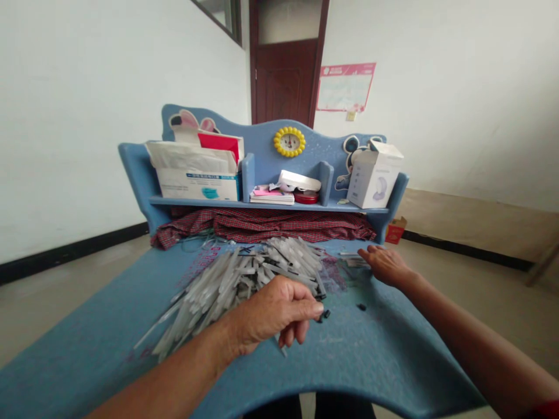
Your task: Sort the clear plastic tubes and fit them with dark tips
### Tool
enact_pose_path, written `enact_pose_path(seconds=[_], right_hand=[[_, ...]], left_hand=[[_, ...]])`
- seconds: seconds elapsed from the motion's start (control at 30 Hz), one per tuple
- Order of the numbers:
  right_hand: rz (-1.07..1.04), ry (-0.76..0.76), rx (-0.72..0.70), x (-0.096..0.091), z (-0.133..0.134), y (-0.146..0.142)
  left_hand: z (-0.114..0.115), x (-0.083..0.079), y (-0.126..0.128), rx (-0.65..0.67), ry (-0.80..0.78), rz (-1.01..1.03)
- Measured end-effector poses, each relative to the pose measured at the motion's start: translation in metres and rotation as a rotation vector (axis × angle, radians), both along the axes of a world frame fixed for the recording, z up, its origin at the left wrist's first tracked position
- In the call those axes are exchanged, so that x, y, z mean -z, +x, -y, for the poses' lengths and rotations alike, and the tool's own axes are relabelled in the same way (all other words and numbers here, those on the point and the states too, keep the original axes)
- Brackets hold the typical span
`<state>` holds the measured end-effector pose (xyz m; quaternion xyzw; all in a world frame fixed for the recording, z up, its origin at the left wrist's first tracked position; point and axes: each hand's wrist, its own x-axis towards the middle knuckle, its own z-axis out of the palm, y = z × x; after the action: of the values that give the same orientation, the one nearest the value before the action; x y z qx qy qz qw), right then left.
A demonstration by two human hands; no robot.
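Note:
My left hand (273, 314) hovers over the blue desk (358, 361) with its fingers curled in a pinch; a thin clear tube pokes out below it and a small black cap (325, 315) sits at its fingertips. A big heap of clear plastic tubes (236, 279) lies just behind it. My right hand (384, 265) rests flat on the desk farther right, fingers stretched toward a few loose tubes (351, 256). Another black cap (361, 306) lies between the hands.
A red checked cloth (262, 224) lies under the desk's shelf (271, 203). The shelf holds a box of masks (198, 180), papers, a red tin and a white box (373, 174). A yellow clock (289, 141) sits on the backboard; a brown door stands behind.

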<state>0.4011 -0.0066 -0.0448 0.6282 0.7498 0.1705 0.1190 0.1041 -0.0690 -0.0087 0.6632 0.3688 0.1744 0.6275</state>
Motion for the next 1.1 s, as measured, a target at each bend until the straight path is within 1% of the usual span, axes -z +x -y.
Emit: enact_pose_path(seconds=[0.1,0.23,0.37,0.67,0.77,0.97,1.1], right_hand=[[0.009,-0.019,-0.039,-0.002,-0.01,0.0],[0.008,-0.087,-0.077,0.003,-0.026,-0.001],[0.011,-0.114,-0.105,0.007,-0.035,-0.002],[0.018,-0.094,-0.103,0.005,-0.04,-0.005],[0.01,-0.086,-0.095,0.007,-0.042,-0.005],[-0.012,-0.082,-0.082,0.012,-0.043,-0.001],[-0.045,-0.059,-0.059,0.009,-0.037,-0.001]], left_hand=[[-0.001,0.001,0.0,0.007,-0.006,-0.015],[-0.003,0.005,-0.001,0.025,-0.012,-0.035],[-0.003,0.008,0.0,0.049,-0.014,-0.044],[-0.003,0.008,0.001,0.079,-0.017,-0.07],[-0.003,0.006,-0.001,0.061,0.0,-0.064],[-0.007,-0.001,-0.004,-0.007,0.024,-0.04],[-0.01,-0.005,-0.007,-0.05,0.04,-0.02]])
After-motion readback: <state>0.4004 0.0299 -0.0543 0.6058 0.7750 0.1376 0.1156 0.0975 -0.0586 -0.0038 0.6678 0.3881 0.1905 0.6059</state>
